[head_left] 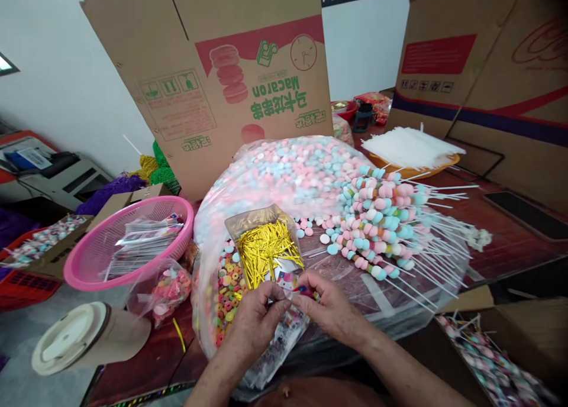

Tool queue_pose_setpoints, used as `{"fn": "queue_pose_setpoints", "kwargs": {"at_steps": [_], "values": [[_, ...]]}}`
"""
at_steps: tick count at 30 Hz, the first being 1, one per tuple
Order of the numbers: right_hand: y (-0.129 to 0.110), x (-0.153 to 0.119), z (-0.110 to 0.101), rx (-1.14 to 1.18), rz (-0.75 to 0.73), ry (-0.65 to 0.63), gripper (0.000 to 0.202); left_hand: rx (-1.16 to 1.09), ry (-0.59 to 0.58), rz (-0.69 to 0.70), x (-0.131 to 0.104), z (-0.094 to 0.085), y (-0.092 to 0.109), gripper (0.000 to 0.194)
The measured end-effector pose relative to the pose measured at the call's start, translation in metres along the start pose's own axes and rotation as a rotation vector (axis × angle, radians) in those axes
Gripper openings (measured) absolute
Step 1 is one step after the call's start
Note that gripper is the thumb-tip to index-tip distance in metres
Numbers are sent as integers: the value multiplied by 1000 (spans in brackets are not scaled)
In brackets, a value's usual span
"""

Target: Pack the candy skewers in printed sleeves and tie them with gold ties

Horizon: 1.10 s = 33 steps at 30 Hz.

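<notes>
My left hand (261, 313) and my right hand (331, 305) meet at the front centre, thumbs and fingers pinched on a small printed plastic wrapper (287, 293). More printed wrappers (284, 342) lie in a stack beneath the hands. Just beyond them is an open bag of gold twist ties (268, 247). Ring-shaped coloured candies (228, 300) fill a clear bag beside my left hand. Behind, a large clear bag holds pink, blue and white candies (293, 170). Candy skewers on white sticks (381, 223) are piled to the right.
A pink basket (71, 265) with wrapped skewers and a lidded container (71, 339) stand left. White sticks (408, 147) fill a basket at back right. A cardboard box (168, 99) rises behind; another box with skewers (492, 359) sits lower right. A phone (526, 213) lies right.
</notes>
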State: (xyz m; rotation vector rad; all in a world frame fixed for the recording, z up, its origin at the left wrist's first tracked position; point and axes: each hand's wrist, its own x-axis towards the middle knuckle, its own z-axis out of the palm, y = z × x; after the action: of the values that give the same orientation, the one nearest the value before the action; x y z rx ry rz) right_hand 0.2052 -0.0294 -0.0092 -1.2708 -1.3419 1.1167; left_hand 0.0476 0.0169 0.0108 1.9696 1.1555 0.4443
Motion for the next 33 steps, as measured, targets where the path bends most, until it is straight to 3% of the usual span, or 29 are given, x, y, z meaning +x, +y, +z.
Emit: {"fn": "queue_pose_setpoints", "kwargs": {"at_steps": [3, 5, 8, 12, 14, 17, 18, 19, 20, 21, 23, 26, 29, 33], "values": [[-4, -1, -7, -44, -74, -69, 10, -86, -111, 26, 0, -4, 2, 17], [-3, -2, -8, -69, -93, -4, 14, -175, -138, 6, -1, -6, 2, 15], [3, -5, -6, -64, -73, 102, 27, -229, -90, -22, -4, 0, 0, 16], [11, -6, -8, -164, -112, 161, 42, -35, -52, 82, -4, 10, -1, 21], [14, -6, -30, -290, -74, 324, 45, 14, -47, 152, -3, 10, -1, 27], [18, -11, -100, -540, -36, 691, 40, 21, 32, 204, -2, 3, -6, 31], [21, -14, -129, -785, -58, 814, 35, 12, 67, 223, -2, 0, -10, 30], [25, -18, -156, -1036, -33, 852, 31, 5, 101, 248, -2, -3, -14, 28], [30, -21, -180, -1246, 43, 839, 31, 3, 135, 282, -2, -6, -17, 26], [35, -24, -199, -1389, 114, 735, 30, 5, 168, 321, -2, -8, -20, 25], [46, -25, -219, -1515, 147, 528, 28, 17, 220, 388, -3, -11, -24, 23], [55, -22, -214, -1630, 81, 398, 24, 42, 232, 430, -4, -14, -23, 22], [53, -19, -204, -1739, 16, 393, 23, 70, 210, 438, -4, -16, -20, 22], [40, -27, -214, -1734, -96, 427, 19, 99, 185, 418, -3, -17, -22, 23]]}}
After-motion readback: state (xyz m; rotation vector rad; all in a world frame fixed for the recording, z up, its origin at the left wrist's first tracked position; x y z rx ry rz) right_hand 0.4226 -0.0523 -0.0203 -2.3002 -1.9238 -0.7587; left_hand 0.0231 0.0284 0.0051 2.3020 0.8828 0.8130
